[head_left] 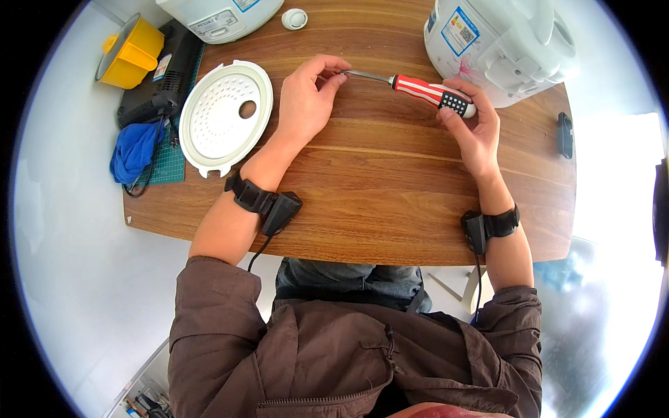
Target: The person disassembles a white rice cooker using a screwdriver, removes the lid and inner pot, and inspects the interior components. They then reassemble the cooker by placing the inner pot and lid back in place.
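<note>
A screwdriver [418,89] with a red, white and black patterned handle lies level above the table between my hands. My right hand [475,129] is closed round the end of the handle. At the tip of the metal shaft, my left hand [311,94] pinches thumb against forefinger; whether a small screw sits there is too small to tell. Left of that hand lies a round white perforated inner lid [217,139] with one larger hole. A white rice cooker [481,52] stands just beyond my right hand.
Another white appliance [226,19] stands at the back left, with a small round white cap [295,19] beside it. A yellow container [131,56], a black device [167,76] and a blue cloth [136,152] crowd the left edge by a green mat [171,164]. A dark gadget [565,135] lies far right.
</note>
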A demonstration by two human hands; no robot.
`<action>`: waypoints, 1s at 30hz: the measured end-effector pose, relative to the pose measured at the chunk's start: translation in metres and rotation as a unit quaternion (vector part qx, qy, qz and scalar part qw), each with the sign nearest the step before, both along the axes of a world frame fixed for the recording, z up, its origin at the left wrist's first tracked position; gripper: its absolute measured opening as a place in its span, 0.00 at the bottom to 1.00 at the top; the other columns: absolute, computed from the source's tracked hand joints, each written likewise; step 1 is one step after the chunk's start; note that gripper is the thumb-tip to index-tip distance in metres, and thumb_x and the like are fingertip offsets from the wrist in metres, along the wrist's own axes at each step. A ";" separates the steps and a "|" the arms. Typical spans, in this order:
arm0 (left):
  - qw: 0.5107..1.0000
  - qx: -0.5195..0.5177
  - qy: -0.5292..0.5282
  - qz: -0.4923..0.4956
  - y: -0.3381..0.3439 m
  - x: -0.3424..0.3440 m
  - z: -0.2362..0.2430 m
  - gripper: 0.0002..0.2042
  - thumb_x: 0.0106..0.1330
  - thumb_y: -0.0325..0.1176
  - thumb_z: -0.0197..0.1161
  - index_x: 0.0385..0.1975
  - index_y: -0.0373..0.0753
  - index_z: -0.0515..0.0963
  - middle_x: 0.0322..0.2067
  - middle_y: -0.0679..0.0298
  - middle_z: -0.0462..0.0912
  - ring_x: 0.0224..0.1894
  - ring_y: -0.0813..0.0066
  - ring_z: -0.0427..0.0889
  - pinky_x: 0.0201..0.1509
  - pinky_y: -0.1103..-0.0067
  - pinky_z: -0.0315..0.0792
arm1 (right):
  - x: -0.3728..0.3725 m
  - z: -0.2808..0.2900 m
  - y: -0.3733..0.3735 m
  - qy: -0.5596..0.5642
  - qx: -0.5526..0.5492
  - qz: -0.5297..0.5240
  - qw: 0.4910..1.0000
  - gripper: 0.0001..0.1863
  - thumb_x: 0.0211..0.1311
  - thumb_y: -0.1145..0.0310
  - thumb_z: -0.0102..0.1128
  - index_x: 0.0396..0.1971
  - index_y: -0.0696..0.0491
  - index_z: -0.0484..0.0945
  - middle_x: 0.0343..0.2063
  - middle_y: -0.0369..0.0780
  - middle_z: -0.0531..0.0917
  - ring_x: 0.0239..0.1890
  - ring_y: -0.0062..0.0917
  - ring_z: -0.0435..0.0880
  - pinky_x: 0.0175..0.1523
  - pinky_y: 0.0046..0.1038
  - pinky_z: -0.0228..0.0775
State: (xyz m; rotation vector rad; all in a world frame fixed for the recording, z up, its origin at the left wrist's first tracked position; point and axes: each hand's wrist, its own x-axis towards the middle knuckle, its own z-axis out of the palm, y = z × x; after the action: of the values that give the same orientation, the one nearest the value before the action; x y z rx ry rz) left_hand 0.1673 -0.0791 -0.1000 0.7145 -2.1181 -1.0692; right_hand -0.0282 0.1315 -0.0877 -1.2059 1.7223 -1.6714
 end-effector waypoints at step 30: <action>0.999 -0.035 -0.005 -0.002 -0.001 0.000 -0.005 0.12 0.67 0.20 0.63 0.49 0.38 0.83 0.40 0.60 0.89 0.42 0.71 0.87 0.49 0.76 0.79 | -0.001 -0.002 -0.003 0.023 -0.043 0.027 0.998 0.19 0.66 0.78 0.65 0.56 0.58 0.77 0.48 0.36 0.82 0.47 0.17 0.79 0.54 0.21 0.73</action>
State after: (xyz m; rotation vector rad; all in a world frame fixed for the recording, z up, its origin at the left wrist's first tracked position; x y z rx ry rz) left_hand 0.1671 -0.0799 -0.1053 0.6838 -2.1548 -0.9891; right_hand -0.0289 0.1289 -0.0898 -1.3282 1.6447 -1.7130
